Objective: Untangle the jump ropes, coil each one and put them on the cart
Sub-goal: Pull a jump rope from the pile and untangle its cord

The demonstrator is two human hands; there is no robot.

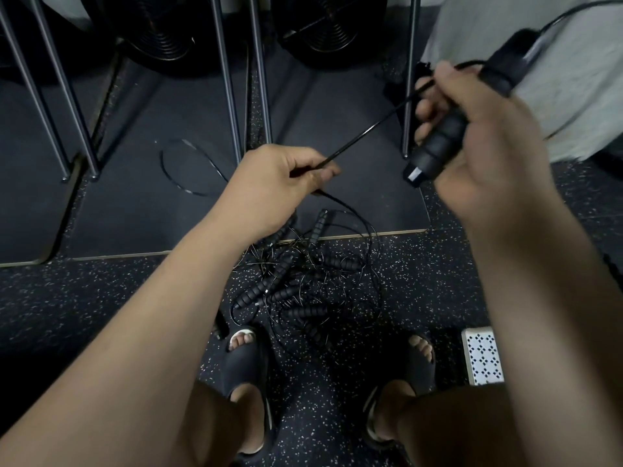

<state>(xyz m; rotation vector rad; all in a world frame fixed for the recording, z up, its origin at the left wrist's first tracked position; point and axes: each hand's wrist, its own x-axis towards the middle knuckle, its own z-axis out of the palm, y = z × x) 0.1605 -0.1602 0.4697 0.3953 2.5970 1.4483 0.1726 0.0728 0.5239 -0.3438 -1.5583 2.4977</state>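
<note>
Black ribbed handle [435,150]: held up at the right, butt end pointing down. A dark length also sticks out above the fist; I cannot tell whether it is the same handle or a second one.
Right hand [482,129]: fingers curled tight round the handle.
Cord [371,129]: thin and black, drawn in a straight line between the two hands.
Left hand [279,183]: thumb and fingers pinch the cord, which trails from here down to the heap.
Tangle [296,281]: several ribbed handles and many crossed cords, heaped on the speckled floor [101,298] just ahead of the sandals [246,358].
Loose loop [188,170]: one cord lying alone on the dark platform [151,214], apart from the heap.
Handling (judgement): the rope looks light. Its cord is probably springy and slick, likely to snag on its neighbours and to uncoil if let go. The handles are padded, so they offer a sure grip.
Where to hold (judgement): keep the handle as anchor and slide the pinch along the cord.
Cart: not identified with certainty.
</note>
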